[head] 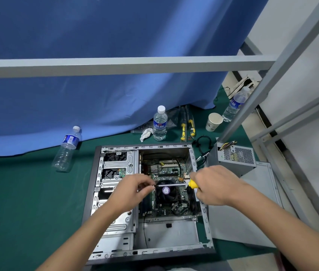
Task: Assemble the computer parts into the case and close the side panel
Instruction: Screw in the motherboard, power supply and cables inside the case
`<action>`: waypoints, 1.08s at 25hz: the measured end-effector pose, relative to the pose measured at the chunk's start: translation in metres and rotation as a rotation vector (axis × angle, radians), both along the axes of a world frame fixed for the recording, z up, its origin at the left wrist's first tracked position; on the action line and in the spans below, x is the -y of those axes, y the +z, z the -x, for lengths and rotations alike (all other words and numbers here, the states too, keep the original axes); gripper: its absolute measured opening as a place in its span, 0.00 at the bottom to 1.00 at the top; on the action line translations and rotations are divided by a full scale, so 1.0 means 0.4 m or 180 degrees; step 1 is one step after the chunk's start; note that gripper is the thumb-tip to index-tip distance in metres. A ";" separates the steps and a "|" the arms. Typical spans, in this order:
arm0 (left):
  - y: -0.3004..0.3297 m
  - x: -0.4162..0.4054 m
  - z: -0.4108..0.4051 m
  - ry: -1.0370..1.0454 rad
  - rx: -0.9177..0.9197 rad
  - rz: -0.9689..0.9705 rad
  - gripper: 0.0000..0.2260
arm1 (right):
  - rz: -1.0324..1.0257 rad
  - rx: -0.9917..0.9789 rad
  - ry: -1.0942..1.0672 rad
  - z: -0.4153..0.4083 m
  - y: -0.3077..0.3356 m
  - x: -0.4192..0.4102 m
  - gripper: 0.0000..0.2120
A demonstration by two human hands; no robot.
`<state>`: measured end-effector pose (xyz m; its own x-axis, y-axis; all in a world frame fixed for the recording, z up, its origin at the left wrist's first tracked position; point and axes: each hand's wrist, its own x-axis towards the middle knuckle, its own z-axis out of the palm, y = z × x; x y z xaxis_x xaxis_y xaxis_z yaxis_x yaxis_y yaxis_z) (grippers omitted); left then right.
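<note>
Flanking the open case point(146, 253): bottles point(160, 123), power supply point(235, 159).

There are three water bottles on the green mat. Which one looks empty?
The bottle on the far left, leaning over by the blue curtain. It is clear right through below its label, while the white-capped middle bottle and the far right bottle stand upright.

screwdriver tip point(154, 186) hidden by left-hand fingers point(146, 187)
</note>
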<state>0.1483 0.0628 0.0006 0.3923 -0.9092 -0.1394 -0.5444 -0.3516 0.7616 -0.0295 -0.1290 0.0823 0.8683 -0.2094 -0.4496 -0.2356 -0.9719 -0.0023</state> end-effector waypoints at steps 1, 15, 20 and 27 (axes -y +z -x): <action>-0.004 0.004 0.001 0.0001 -0.0088 -0.0077 0.03 | -0.0223 -0.0128 -0.0097 -0.002 0.006 0.005 0.06; -0.113 0.174 0.029 -0.0437 0.0163 -0.0718 0.02 | -0.2260 0.0819 -0.1695 -0.072 0.040 0.210 0.09; -0.173 0.292 0.028 -0.0564 0.0232 -0.0695 0.03 | -0.1727 0.1485 -0.1850 -0.075 0.007 0.256 0.12; -0.262 0.445 0.023 -0.0991 0.0875 -0.0869 0.12 | -0.1329 0.1516 -0.1659 -0.092 -0.053 0.311 0.14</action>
